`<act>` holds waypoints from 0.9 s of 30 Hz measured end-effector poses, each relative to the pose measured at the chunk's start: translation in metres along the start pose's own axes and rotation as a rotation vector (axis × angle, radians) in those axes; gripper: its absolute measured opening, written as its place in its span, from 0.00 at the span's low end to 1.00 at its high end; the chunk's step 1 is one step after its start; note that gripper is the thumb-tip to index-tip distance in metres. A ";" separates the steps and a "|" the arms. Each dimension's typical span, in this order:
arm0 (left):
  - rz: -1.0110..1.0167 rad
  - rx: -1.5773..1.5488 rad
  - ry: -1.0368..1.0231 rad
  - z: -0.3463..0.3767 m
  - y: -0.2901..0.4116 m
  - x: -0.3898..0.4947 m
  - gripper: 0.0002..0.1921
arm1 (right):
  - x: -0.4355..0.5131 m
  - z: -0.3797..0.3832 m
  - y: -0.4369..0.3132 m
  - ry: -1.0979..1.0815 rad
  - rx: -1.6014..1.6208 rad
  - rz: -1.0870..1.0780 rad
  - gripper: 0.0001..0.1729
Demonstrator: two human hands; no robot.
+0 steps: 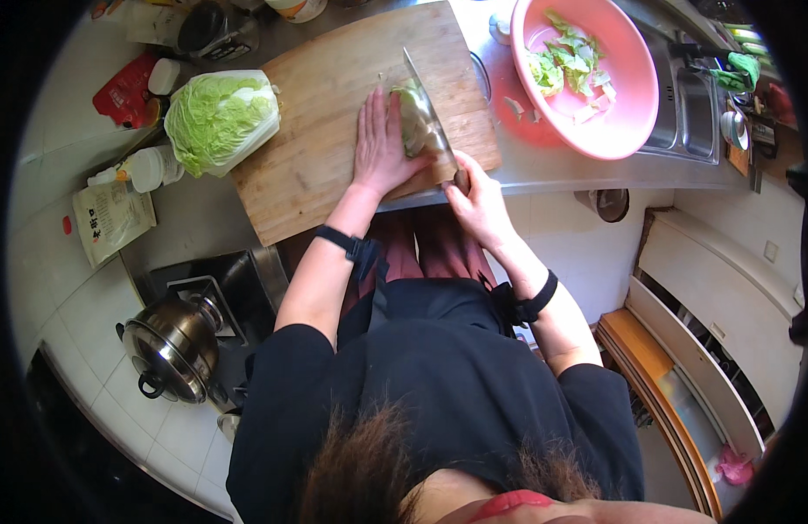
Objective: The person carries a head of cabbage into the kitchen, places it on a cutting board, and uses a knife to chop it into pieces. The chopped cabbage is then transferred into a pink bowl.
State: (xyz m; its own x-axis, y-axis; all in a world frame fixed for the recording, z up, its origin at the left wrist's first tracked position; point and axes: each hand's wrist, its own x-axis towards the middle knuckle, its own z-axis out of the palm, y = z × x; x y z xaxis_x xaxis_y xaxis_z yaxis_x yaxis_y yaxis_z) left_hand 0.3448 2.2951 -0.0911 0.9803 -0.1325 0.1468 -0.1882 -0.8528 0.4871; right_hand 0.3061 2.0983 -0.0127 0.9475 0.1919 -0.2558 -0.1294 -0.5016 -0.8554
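My right hand (473,196) grips the handle of a broad-bladed kitchen knife (430,105) above the wooden cutting board (319,111). Pieces of napa cabbage leaf (414,121) lie on the board just left of the blade, partly hidden by it. My left hand (385,141) rests beside them, fingers extended, its fingertips and thumb at the pieces' left and near edges. On the board's left edge sits a larger napa cabbage (220,121). A pink plastic basin (640,98) at the upper right holds torn or cut cabbage leaves (574,59).
A lidded steel pot (175,347) stands on the gas stove (227,288) at the lower left. Jars and a food packet (116,213) line the wall side. Beyond the basin is a steel sink (695,118). Small scraps (514,108) lie on the counter between board and basin.
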 end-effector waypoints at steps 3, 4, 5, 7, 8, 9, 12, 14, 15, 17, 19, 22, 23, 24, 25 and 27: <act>0.063 0.017 0.049 0.010 -0.004 0.015 0.65 | 0.005 -0.011 0.006 0.094 -0.028 0.038 0.29; 0.092 -0.010 0.099 0.010 -0.005 0.018 0.60 | 0.005 -0.014 0.010 0.123 -0.050 0.005 0.29; 0.096 -0.008 0.100 0.010 -0.006 0.021 0.57 | 0.005 -0.018 0.015 0.161 -0.067 -0.043 0.29; 0.097 -0.002 0.110 0.010 -0.007 0.027 0.53 | 0.001 -0.027 0.026 -0.026 0.453 0.340 0.19; 0.086 -0.027 0.124 0.012 -0.007 0.032 0.46 | 0.000 -0.030 0.032 -0.061 0.518 0.403 0.14; 0.071 -0.052 0.141 0.015 -0.005 0.037 0.44 | -0.001 -0.033 0.037 -0.109 0.619 0.404 0.11; 0.036 -0.113 0.198 0.029 0.004 0.053 0.33 | 0.001 -0.039 0.050 -0.057 0.692 0.532 0.14; 0.007 -0.199 0.240 0.039 0.016 0.061 0.29 | 0.005 -0.037 0.055 -0.080 0.786 0.554 0.14; -0.034 -0.257 0.261 0.043 0.022 0.063 0.28 | 0.006 -0.035 0.056 -0.057 0.793 0.625 0.15; -0.024 -0.400 0.299 0.047 0.035 0.063 0.22 | 0.007 -0.028 0.056 -0.137 0.888 0.553 0.14; -0.011 -0.451 0.384 0.046 0.042 0.061 0.18 | 0.006 -0.020 0.054 -0.142 0.984 0.521 0.13; -0.130 -0.663 0.432 0.039 0.040 0.058 0.18 | 0.010 -0.014 0.053 -0.135 0.991 0.572 0.13; -0.118 -0.648 0.444 0.037 0.038 0.057 0.18 | 0.013 -0.013 0.052 -0.130 0.975 0.594 0.12; -0.128 -0.640 0.461 0.036 0.035 0.055 0.17 | 0.017 -0.012 0.051 -0.183 0.920 0.541 0.12; -0.138 -0.633 0.478 0.036 0.033 0.054 0.17 | 0.023 -0.010 0.050 -0.217 0.852 0.505 0.12; -0.133 -0.587 0.476 0.037 0.030 0.052 0.17 | 0.036 -0.006 0.046 -0.317 0.828 0.424 0.11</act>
State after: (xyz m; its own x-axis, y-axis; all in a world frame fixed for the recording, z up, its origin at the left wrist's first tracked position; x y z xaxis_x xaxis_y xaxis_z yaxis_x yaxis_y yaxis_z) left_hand 0.3923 2.2437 -0.1004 0.8900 0.2981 0.3451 -0.2020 -0.4210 0.8843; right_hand 0.3358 2.0767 -0.0588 0.6687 0.4104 -0.6200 -0.7192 0.1453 -0.6794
